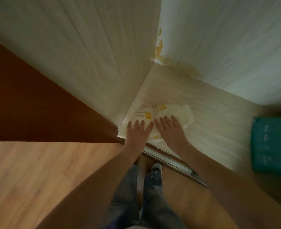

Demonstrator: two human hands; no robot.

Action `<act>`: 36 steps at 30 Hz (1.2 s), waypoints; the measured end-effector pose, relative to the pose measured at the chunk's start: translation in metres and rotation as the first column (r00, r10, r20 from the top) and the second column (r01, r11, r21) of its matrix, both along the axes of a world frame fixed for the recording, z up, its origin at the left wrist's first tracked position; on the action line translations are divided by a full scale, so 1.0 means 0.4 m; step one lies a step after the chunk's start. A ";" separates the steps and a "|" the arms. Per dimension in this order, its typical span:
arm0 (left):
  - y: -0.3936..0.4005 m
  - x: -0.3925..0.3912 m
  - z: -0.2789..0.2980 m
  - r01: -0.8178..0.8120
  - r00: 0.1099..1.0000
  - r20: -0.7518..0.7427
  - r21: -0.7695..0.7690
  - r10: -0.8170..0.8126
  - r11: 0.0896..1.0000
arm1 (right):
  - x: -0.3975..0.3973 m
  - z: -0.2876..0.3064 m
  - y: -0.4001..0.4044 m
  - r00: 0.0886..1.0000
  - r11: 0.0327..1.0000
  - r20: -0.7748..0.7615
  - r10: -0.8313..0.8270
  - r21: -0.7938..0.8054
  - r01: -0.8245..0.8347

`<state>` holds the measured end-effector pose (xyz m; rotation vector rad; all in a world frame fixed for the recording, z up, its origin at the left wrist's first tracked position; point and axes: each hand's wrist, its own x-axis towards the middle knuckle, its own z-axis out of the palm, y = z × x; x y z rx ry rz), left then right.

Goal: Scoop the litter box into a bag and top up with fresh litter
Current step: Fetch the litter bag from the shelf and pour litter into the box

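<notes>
Best to pinch one edge and lift, not press: left hand [137,132] and right hand [170,128] both lying flat, fingers straight, on the white plastic bag [154,115] crumpled on pale flooring beside the wall corner. One bag, two hands, one teal litter pack [271,144] far right. No litter box visible.

Single head-worn wide-angle view, looking steeply down — close over the floor corner [153,63], own legs below
</notes>
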<state>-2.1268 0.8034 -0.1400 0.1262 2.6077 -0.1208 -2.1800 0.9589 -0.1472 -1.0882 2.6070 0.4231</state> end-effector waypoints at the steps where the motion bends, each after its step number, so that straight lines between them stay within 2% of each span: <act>1: -0.001 0.001 -0.007 0.009 1.000 0.006 0.007 -0.009 1.000 | 0.002 -0.014 0.003 1.000 1.000 0.001 0.017 0.003 -0.017; 7: 0.001 0.023 0.004 0.096 0.994 0.032 0.096 -0.100 0.991 | 0.040 0.003 0.030 0.999 1.000 0.031 0.021 -0.007 -0.020; 12: 0.007 0.051 0.050 0.186 0.981 0.033 0.131 -0.192 0.974 | 0.086 0.069 0.055 0.989 1.000 0.145 -0.006 -0.027 0.010; 16: 0.005 0.046 0.115 0.231 0.973 -0.029 0.102 -0.229 0.968 | 0.069 0.143 0.070 0.994 0.990 0.097 0.044 -0.138 -0.030; 19: -0.001 0.043 0.181 0.271 0.960 -0.075 0.024 -0.269 0.962 | 0.064 0.207 0.069 0.990 0.984 0.066 0.126 -0.138 -0.117; 21: -0.005 0.060 0.226 0.272 0.957 -0.113 0.027 -0.267 0.962 | 0.068 0.244 0.076 0.985 0.956 -0.019 0.171 -0.239 -0.171; 25: -0.028 0.129 0.283 0.358 0.895 -0.312 0.071 -0.320 0.931 | 0.111 0.260 0.107 0.973 0.876 -0.127 0.193 -0.425 -0.229; 28: -0.045 0.212 0.293 0.387 0.777 -0.568 0.092 -0.271 0.917 | 0.160 0.296 0.113 0.944 0.785 -0.221 0.246 -0.525 -0.328; 30: -0.050 0.270 0.308 0.373 0.697 -0.681 0.073 -0.227 0.925 | 0.185 0.307 0.107 0.913 0.717 -0.307 0.270 -0.569 -0.403; 33: -0.055 0.354 0.345 0.310 0.638 -0.747 0.030 -0.185 0.950 | 0.216 0.325 0.085 0.856 0.641 -0.409 0.317 -0.572 -0.511; 36: -0.064 0.427 0.372 0.215 0.622 -0.770 -0.003 -0.139 0.977 | 0.236 0.343 0.047 0.811 0.563 -0.469 0.350 -0.587 -0.582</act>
